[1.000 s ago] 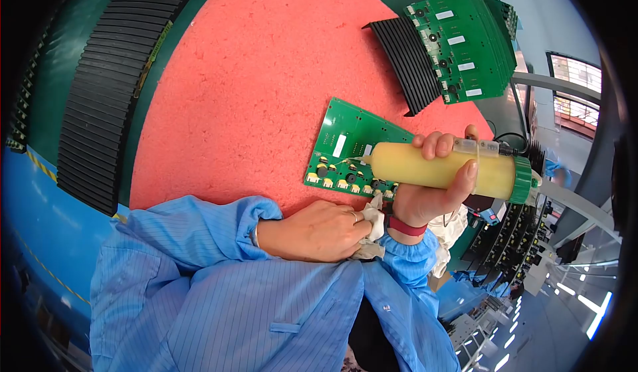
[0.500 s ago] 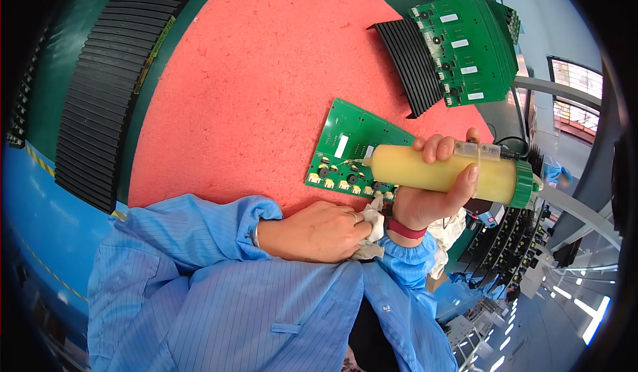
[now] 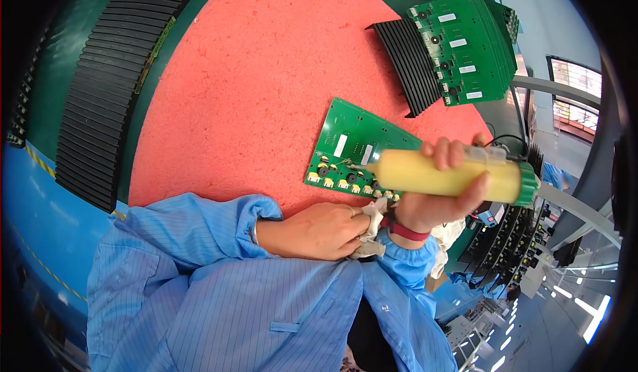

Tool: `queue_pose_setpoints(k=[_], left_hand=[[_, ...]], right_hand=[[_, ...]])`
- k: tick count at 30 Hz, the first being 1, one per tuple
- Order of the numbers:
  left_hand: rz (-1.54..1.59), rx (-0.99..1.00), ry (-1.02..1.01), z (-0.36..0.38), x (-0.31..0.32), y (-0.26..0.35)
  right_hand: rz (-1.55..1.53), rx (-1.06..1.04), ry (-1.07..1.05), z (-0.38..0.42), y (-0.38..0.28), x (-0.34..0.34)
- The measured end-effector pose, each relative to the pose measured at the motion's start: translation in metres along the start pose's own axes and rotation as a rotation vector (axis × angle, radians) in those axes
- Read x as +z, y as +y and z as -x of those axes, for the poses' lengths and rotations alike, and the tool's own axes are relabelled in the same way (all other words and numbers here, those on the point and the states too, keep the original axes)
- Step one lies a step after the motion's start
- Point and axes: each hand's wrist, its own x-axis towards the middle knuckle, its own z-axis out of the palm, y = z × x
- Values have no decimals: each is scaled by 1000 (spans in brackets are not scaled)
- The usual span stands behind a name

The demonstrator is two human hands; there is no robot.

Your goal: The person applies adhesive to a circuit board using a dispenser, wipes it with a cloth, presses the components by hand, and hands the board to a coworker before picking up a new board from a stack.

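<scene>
My right hand (image 3: 435,211) is wrapped around a thick dispensing syringe (image 3: 415,173) filled with pale yellow material and capped in green. Held sideways and slightly blurred, the syringe points its thin nozzle left, close over the parts of a green circuit board (image 3: 355,129). Black round parts and a row of white connectors line the board's near edge. Beside that edge, my left hand (image 3: 316,231) is closed on a crumpled whitish cloth (image 3: 369,231).
A pink foam mat (image 3: 226,93) lies under the board. Several green boards (image 3: 488,53) stand in a black slotted rack (image 3: 407,66) at the far right. A long black slotted rack (image 3: 119,80) runs along the left side. More racks of boards (image 3: 508,252) are at the right.
My right hand and the syringe have shifted slightly right, and the nozzle sits a little lower over the board's parts. My left hand with the cloth has barely moved.
</scene>
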Motion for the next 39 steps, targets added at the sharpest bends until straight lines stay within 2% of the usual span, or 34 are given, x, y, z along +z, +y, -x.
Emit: queue_pose_setpoints(k=[3, 4, 7, 8, 11, 14, 17, 20, 23, 25, 26, 29, 32, 33, 34, 35, 38, 39], left_hand=[[257, -163, -11, -1, -6, 2], [387, -308, -41, -2, -9, 6], [889, -330, 167, -1, -4, 5], [993, -332, 161, -1, -7, 8], [1019, -244, 233, -4, -5, 12], [1019, -284, 258, -6, -4, 14], [986, -304, 126, -5, -9, 15], [757, -255, 100, -4, -8, 17], [617, -294, -41, -2, -16, 17], [433, 68, 7, -10, -22, 19], [341, 252, 23, -14, -24, 21], [1215, -149, -166, -5, -30, 34], [1216, -217, -63, 18, -57, 45], [1100, -284, 79, 30, -71, 54], [888, -199, 264, 46, -84, 54], [916, 22, 178, 46, -108, 59], [929, 170, 419, 73, -188, 116], [792, 186, 287, 94, -236, 129]], right_hand=[[-228, -10, -3, 1, -32, -6], [-271, -25, -39, 2, -42, -10], [-247, -64, -74, 15, -68, -23], [-188, -65, -73, 22, -72, -26], [-68, -47, -140, 35, -68, -28], [-13, -50, -152, 43, -60, -23], [-42, -66, -145, 46, -62, -24], [-113, -76, -159, 49, -71, -29], [-243, -145, -94, 53, -89, -37], [-349, -239, -53, 53, -113, -45], [-350, -264, -111, 53, -123, -50], [-289, -352, -122, 63, -138, -65], [-293, -386, -114, 73, -144, -76], [-303, -393, -116, 75, -146, -79], [-291, -396, -110, 77, -147, -83], [-290, -390, -105, 78, -147, -86], [-309, -380, -70, 78, -143, -95], [-307, -375, -58, 77, -140, -95]])
